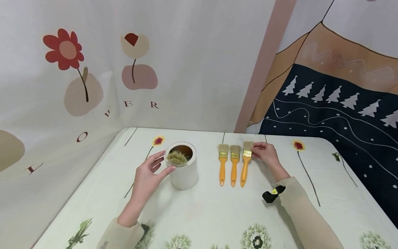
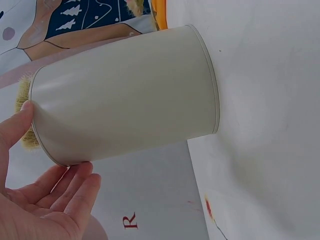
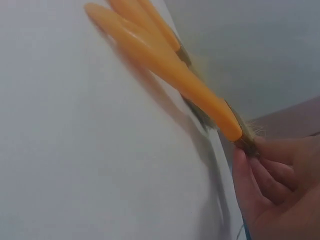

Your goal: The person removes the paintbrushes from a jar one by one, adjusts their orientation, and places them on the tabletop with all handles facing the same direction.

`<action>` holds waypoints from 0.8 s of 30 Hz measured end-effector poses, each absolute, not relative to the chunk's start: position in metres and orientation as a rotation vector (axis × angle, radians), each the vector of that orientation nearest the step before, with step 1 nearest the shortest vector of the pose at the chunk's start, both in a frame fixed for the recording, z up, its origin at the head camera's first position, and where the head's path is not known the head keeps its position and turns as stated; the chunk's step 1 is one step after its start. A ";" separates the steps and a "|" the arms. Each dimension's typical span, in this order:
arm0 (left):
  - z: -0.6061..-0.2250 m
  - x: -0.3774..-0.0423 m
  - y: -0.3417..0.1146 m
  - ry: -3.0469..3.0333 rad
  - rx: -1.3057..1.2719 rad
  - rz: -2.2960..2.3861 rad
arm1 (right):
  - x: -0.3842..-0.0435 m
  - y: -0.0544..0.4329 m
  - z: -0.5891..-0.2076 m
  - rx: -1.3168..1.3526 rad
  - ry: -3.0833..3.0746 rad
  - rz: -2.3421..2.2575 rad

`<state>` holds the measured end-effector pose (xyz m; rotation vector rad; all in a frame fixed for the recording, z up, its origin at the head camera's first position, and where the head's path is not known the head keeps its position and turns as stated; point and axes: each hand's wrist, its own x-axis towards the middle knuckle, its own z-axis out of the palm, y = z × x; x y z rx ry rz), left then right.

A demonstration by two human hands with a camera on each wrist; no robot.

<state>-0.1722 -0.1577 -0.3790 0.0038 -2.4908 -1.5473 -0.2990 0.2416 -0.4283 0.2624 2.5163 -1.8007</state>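
In the head view a white cylindrical canister (image 1: 184, 176) stands upright on the table. Yellow-green bristly stuff (image 1: 177, 157) shows at its mouth; in the left wrist view it sticks out past the rim. My left hand (image 1: 150, 178) holds the canister (image 2: 125, 95) near the top, thumb at the rim and fingertips against the side. Three paintbrushes with orange handles lie side by side, bristles pointing away: a left one (image 1: 222, 166), a middle one (image 1: 234, 167) and a right one (image 1: 245, 166). My right hand (image 1: 265, 153) pinches the right paintbrush (image 3: 175, 75) by its metal band.
A white tablecloth (image 1: 205, 214) printed with flowers covers the table. Behind it hangs a light curtain (image 1: 199, 69) with flower pictures and letters; a dark panel with white trees (image 1: 326, 103) hangs at the right. A black strap device (image 1: 273, 194) sits at my right wrist.
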 end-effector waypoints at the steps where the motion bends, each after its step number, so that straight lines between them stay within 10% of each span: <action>1: -0.379 -0.173 -0.158 -2.490 0.003 -1.548 | -0.300 0.242 -0.430 0.267 2.520 -1.792; 24: -0.376 -0.171 -0.156 -2.460 -0.014 -1.578 | -0.307 0.240 -0.442 0.231 2.667 -1.574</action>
